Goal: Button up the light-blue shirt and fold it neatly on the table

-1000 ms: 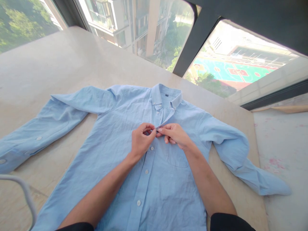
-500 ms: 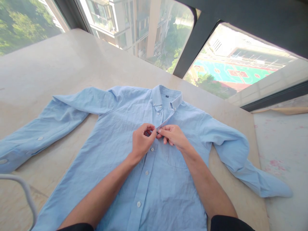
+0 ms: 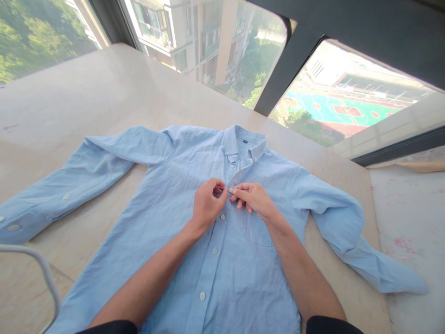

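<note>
A light blue long-sleeved shirt [image 3: 174, 195] lies spread out, front side up, with its collar [image 3: 258, 149] toward the window. Both hands meet at its front placket, below the collar. My left hand [image 3: 209, 199] pinches the placket edge between thumb and fingertips. Beside it, my right hand [image 3: 252, 198] is closed with thumb and forefinger at a small pale button [image 3: 230, 190] on the same edge. Below the hands the placket lies flat, with buttons such as this white one [image 3: 223, 217] showing. Above them it gapes open toward the collar.
The shirt rests on a pale stone sill [image 3: 104, 97] beneath dark-framed windows [image 3: 278, 69]. A white cable or tube [image 3: 48, 273] curves in at the lower left. Floral-patterned cloth [image 3: 410, 222] lies at the right, beside a sleeve [image 3: 378, 264].
The view has shifted slightly. My hands stay at the same spot on the placket; the small button between them shows more plainly, and the fabric edge there lies lower.
</note>
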Tool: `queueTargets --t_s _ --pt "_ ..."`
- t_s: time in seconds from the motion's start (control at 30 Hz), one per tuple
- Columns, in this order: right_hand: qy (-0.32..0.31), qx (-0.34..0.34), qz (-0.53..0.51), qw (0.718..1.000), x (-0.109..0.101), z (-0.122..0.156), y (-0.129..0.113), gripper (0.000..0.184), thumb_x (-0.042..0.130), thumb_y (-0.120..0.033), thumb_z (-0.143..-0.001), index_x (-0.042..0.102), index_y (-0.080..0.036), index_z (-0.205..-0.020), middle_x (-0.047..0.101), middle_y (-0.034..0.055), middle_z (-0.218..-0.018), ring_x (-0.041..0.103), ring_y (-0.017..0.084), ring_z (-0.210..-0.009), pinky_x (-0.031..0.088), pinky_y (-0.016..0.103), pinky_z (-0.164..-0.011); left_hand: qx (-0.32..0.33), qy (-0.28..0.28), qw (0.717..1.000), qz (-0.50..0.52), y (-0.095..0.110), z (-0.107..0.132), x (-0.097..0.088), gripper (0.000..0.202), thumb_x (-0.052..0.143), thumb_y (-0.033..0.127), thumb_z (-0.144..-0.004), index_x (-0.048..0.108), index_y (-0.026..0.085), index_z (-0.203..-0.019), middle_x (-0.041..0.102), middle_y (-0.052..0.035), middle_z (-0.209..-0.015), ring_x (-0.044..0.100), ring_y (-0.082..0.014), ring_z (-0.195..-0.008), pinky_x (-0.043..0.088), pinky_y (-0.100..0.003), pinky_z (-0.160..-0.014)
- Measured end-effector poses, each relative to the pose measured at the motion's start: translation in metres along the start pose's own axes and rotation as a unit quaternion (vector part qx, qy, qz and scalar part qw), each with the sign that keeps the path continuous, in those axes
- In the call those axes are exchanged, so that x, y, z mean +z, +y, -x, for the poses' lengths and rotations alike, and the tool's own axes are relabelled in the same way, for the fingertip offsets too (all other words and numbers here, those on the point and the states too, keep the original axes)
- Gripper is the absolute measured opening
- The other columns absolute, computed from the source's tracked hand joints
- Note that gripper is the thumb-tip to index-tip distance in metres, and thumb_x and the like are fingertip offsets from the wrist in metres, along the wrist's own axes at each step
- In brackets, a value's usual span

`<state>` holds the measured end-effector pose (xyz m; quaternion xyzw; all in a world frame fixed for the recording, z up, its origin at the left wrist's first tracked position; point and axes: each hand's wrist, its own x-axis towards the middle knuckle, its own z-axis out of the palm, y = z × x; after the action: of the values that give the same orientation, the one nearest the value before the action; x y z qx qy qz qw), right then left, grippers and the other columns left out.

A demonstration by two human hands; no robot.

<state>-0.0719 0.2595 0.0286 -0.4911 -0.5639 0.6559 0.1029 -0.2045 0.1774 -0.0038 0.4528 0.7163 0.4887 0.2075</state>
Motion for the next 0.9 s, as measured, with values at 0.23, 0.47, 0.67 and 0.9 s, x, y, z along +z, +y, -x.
queueTargets --t_s 0.23,0.47,0.67,0.9 --pt "0.032 -0.033 0.088 0.995 0.004 -0.001 0.005 0.022 0.064 -0.038 -0.081 0.063 -0.016 -0.076 0.068 -0.0002 -0.065 0.055 0.008 -0.035 0.031 0.015 -0.025 0.104 -0.039 0.988 -0.108 -0.007 -0.001 -0.002 0.012 0.061 0.013 -0.085 0.066 0.019 -0.093 0.069 -0.0034 -0.088 0.060 -0.0191 -0.088 0.050 -0.032 -0.079" --pt "0.093 -0.056 0.189 0.976 -0.004 0.001 0.005 0.029 0.064 -0.045 -0.082 0.060 -0.019 -0.070 0.062 -0.0042 -0.056 0.053 0.008 -0.033 0.035 0.016 -0.029 0.136 -0.040 0.969 -0.201 -0.009 -0.004 -0.006 0.018 0.062 0.023 -0.089 0.072 0.022 -0.104 0.068 -0.0079 -0.115 0.059 -0.0256 -0.109 0.046 -0.040 -0.089" --pt "0.127 -0.053 0.195 0.971 -0.021 -0.003 0.006 0.032 0.060 -0.049 -0.083 0.059 -0.020 -0.070 0.061 -0.0042 -0.053 0.052 0.009 -0.032 0.035 0.017 -0.028 0.159 -0.077 0.937 -0.300 -0.006 -0.001 -0.005 0.031 0.046 0.028 -0.098 0.065 0.025 -0.122 0.056 -0.0112 -0.140 0.045 -0.0291 -0.135 0.041 -0.048 -0.098" --pt "0.145 -0.055 0.139 0.978 -0.025 -0.009 0.008 0.036 0.058 -0.053 -0.082 0.055 -0.020 -0.069 0.058 -0.0049 -0.048 0.048 0.008 -0.028 0.031 0.016 -0.025 0.184 -0.096 0.905 -0.372 -0.008 0.001 -0.006 0.045 0.035 0.033 -0.101 0.050 0.018 -0.141 0.042 -0.0146 -0.152 0.029 -0.0302 -0.146 0.021 -0.057 -0.116"
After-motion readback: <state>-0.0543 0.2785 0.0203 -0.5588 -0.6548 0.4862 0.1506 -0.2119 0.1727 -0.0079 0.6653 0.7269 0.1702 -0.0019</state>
